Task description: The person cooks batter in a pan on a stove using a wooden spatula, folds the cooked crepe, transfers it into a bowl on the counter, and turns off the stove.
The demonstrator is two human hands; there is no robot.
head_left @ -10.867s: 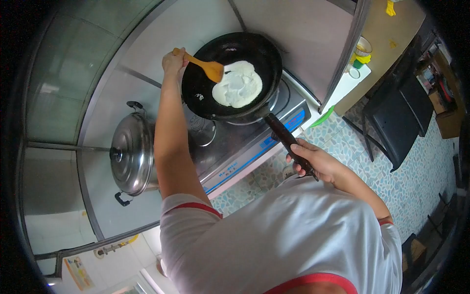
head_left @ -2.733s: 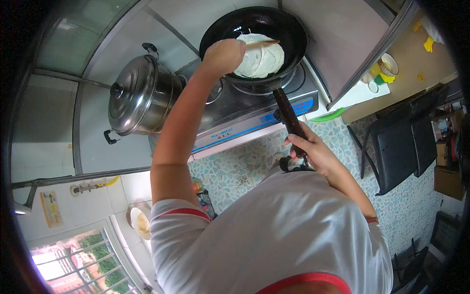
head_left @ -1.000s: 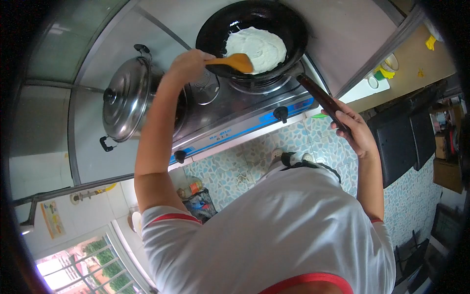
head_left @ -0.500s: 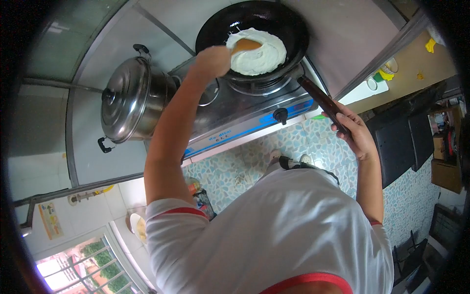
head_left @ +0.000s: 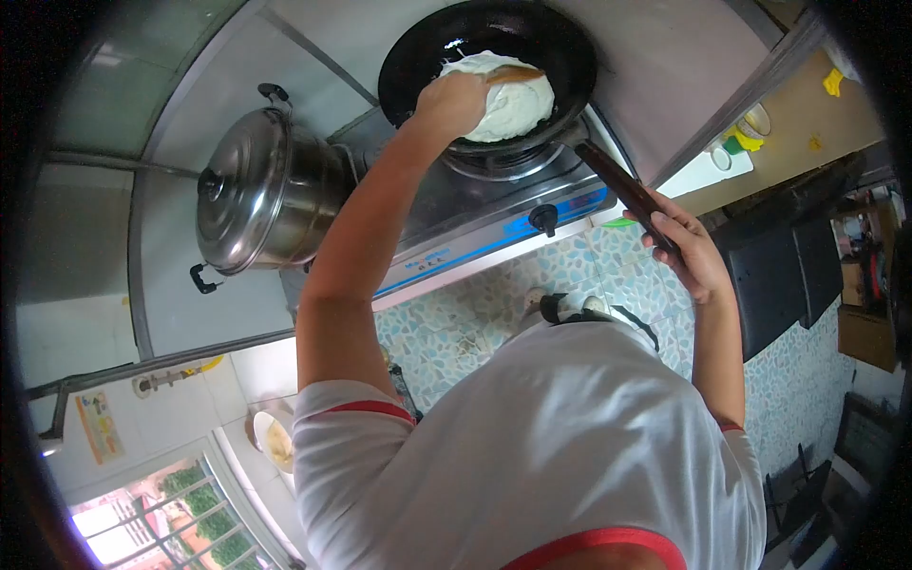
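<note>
Left hand [head_left: 452, 104], gripping a tan wooden spatula [head_left: 519, 73], apparently spreads far white batter [head_left: 516, 111]; right hand [head_left: 693, 250] clasps a dark-brown handle [head_left: 614, 177] needing steadiness next.

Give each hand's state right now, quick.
Left hand: closed, holding the spatula.
Right hand: closed, holding the wok handle.

Over the last second my left hand [head_left: 452, 104] went from outside the wok's [head_left: 407, 71] left rim to over the batter [head_left: 513, 114]. Spatula [head_left: 518, 74] shifted from the batter's near edge to its far side, blade now edge-on. Since 2.7 s back: handle [head_left: 617, 180] swung right, right hand [head_left: 688, 249] with it. Vs 10.9 s: batter rounder.
</note>
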